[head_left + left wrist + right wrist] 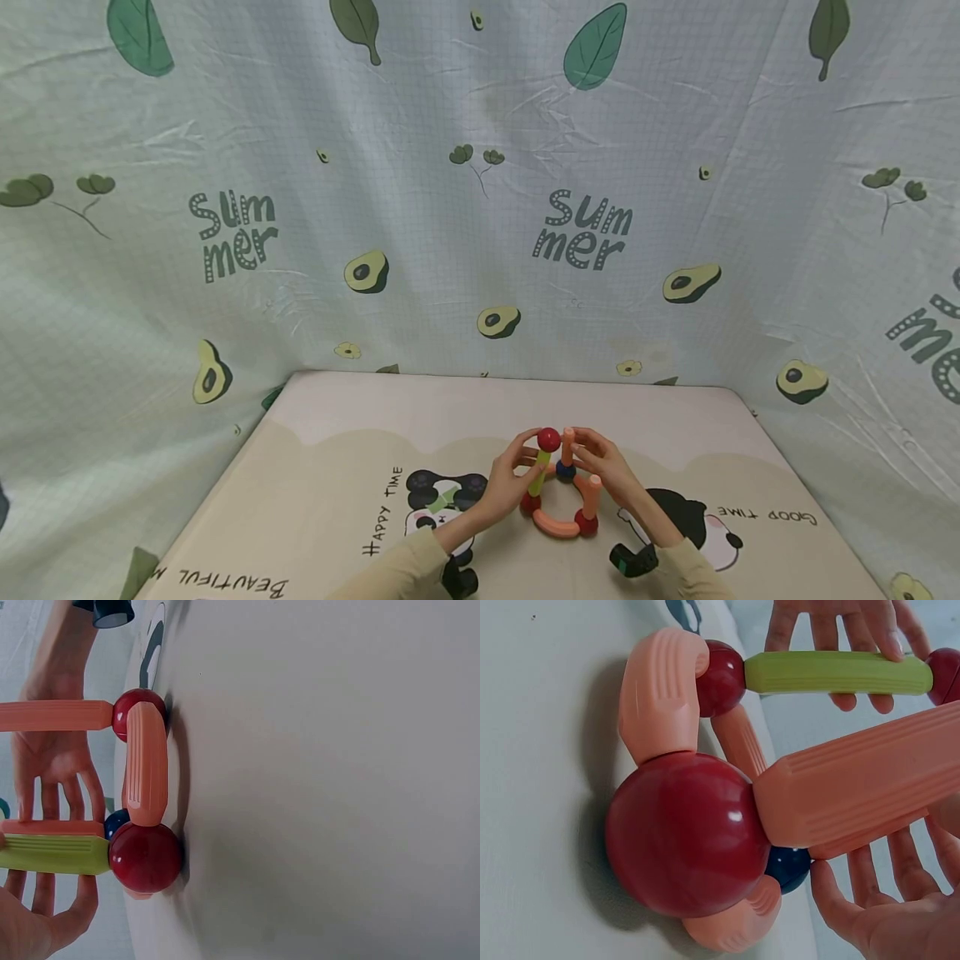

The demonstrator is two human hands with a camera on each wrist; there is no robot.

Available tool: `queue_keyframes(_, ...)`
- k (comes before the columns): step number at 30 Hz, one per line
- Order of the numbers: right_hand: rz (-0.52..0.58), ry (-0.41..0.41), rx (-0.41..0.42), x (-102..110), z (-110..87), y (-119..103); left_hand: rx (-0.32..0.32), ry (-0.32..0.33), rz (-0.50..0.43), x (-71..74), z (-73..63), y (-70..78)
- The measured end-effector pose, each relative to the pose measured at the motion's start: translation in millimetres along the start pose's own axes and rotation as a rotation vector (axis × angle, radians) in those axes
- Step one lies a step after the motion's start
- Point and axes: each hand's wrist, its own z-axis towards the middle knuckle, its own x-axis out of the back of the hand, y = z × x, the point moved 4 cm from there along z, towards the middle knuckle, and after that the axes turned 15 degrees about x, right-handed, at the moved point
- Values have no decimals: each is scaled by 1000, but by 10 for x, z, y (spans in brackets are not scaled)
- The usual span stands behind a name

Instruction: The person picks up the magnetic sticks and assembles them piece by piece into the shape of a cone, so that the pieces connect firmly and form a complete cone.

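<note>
A toy ring of curved orange pieces (555, 527) joined by balls lies on the mat. My left hand (504, 487) holds the upright green stick (538, 477), which has a red ball (549, 439) on top and another red ball (146, 857) at its foot. On the far side, my right hand (609, 472) pinches an upright orange stick (567, 448) that stands on a blue ball (566, 472). A second orange stick (592, 497) rises from the near right red ball (686, 832), with no hand on it.
The pale mat (322, 467) bears printed pandas and lettering. A black wrist camera (633, 560) sits by the right forearm. Behind the mat hangs a patterned cloth (420, 208) with avocados and leaves, which also borders both sides.
</note>
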Motion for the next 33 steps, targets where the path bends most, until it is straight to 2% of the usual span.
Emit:
queue_keyframes(5, -11, -14, -10, 7, -15, 10, -21, 12, 16, 0, -4, 51)
queue_keyframes(11, -13, -50, -3, 6, -18, 15, -20, 2, 12, 42, -99, 310)
queue_keyframes(13, -9, -64, -1, 4, -18, 14, -16, -1, 13, 26, -76, 259)
queue_keyframes(18, -15, -97, 15, -7, -24, -13, -81, 7, 32, -27, 17, 42)
queue_keyframes(20, -18, -105, 22, -16, -28, -30, -137, 14, 43, -23, 13, 45)
queue_keyframes(23, -31, -113, 25, -28, -33, -48, -177, 17, 39, -18, 6, 51)
queue_keyframes(26, -44, -116, 18, -37, -30, -53, -158, 18, 41, -27, 13, 50)
queue_keyframes(29, -48, -118, 10, -42, -25, -46, -83, 12, 27, -39, 23, 40)
queue_keyframes(33, -32, -136, 17, -39, -22, -33, -43, 10, 22, -46, 23, 41)
